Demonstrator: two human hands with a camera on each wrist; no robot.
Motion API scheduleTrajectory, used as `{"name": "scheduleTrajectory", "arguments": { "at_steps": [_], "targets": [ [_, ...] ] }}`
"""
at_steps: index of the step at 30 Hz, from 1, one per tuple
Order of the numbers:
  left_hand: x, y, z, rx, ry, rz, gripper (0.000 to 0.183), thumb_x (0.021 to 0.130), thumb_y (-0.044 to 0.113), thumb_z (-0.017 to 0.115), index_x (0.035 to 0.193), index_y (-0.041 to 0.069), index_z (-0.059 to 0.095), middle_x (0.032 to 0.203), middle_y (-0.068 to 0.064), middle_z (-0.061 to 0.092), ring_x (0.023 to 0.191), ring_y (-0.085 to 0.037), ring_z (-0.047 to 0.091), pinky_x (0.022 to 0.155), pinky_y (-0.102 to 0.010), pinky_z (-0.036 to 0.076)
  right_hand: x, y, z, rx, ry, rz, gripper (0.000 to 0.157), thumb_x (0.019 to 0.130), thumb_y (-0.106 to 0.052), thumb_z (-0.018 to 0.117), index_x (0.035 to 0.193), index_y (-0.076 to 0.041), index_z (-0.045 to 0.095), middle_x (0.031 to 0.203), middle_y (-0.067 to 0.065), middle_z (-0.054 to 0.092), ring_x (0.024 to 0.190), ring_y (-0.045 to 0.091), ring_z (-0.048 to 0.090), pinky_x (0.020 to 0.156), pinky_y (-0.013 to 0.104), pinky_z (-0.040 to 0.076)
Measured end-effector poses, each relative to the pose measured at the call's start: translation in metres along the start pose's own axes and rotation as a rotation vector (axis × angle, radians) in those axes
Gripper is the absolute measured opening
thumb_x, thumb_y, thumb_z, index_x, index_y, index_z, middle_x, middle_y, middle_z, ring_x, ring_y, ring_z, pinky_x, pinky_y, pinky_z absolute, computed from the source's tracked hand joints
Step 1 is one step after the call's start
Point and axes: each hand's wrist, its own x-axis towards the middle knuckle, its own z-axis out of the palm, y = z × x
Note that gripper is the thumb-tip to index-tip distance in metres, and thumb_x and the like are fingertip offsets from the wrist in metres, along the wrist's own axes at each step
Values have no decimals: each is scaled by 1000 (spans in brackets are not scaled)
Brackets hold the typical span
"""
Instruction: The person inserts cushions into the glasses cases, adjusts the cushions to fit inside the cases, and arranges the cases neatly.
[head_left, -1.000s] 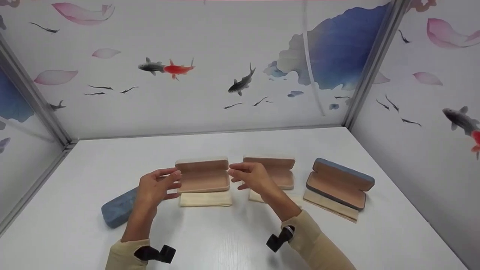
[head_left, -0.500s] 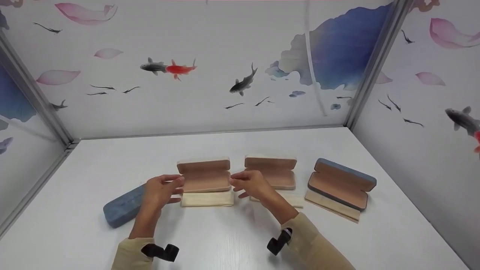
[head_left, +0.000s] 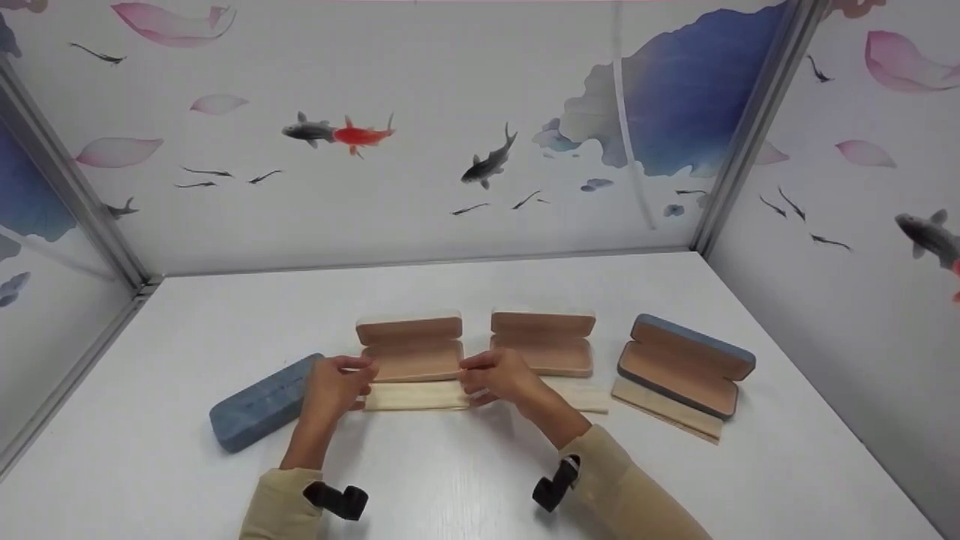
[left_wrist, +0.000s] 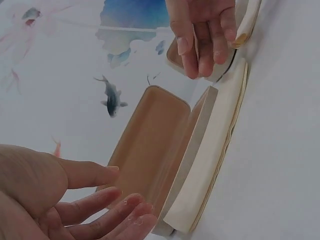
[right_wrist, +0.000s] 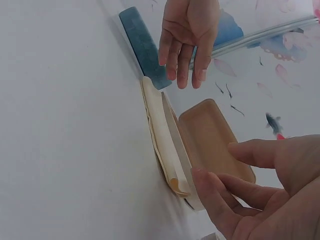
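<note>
An opened eyeglass case (head_left: 416, 361) with a tan lining stands in the middle of the table. A folded cream cloth (head_left: 416, 396) lies along its front edge. My left hand (head_left: 332, 388) is at the left end of the case and cloth, thumb and fingers loosely extended and holding nothing. Facing it from the right end, my right hand (head_left: 504, 379) has its fingertips close to the cloth's corner. In the left wrist view, a gap shows between the left thumb and fingers (left_wrist: 112, 200). The right wrist view shows the right fingers (right_wrist: 220, 200) overlapping the case's near end.
A shut blue eyeglass case (head_left: 259, 409) lies left of my left hand. Another opened cream case (head_left: 544, 356) and its cloth (head_left: 577, 394) stand on the right. Farther right is an opened blue case (head_left: 682, 371) with a cloth (head_left: 667, 411) before it. Printed walls enclose the table.
Both hands have come lower and nearer to me, from beside the case's lid down to the ends of the cloth. The left hand has also shifted right. Cases and cloths stay put.
</note>
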Motion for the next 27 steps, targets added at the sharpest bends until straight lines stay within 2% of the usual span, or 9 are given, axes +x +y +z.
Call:
{"name": "scheduleTrajectory", "arguments": {
  "at_steps": [6,11,15,18,23,27],
  "targets": [
    [5,-7,3,69,-3,-16,28,94,14,68,113,-7,69,89,-19,72,72,-17,65,61,-28,58,2,4,-2,-5,23,17,30,93,-7,68,120,7,68,109,20,74,83,19,74,76,36,62],
    [5,-8,4,124,-10,-17,34,94,16,68,116,-10,66,82,-18,71,67,-17,65,58,-27,56,2,6,-2,-20,42,22,32,92,-6,69,120,9,66,106,20,74,82,20,75,76,36,62],
    [3,-9,5,168,-28,-40,36,93,16,67,119,-9,64,85,-17,71,72,-19,66,60,-29,57,2,8,-1,-47,48,37,34,90,-6,71,120,9,65,106,19,74,87,23,76,76,36,62],
    [1,-10,4,195,-23,-42,34,93,17,68,115,-8,65,87,-17,70,74,-21,65,60,-30,57,3,10,0,-58,49,33,34,89,-4,71,120,9,65,104,19,74,88,25,76,76,36,62],
    [0,-13,4,219,-32,-42,27,92,17,69,106,-6,66,83,-14,67,71,-22,62,59,-30,55,5,12,2,-64,44,24,33,89,-1,71,119,10,65,100,17,73,83,20,74,74,35,63],
    [2,-15,3,200,-61,-63,26,91,15,69,106,-7,66,81,-12,66,72,-20,61,60,-31,56,5,12,3,-83,33,35,31,89,-3,73,117,8,68,99,15,74,82,17,73,74,33,62]
  ]
}}
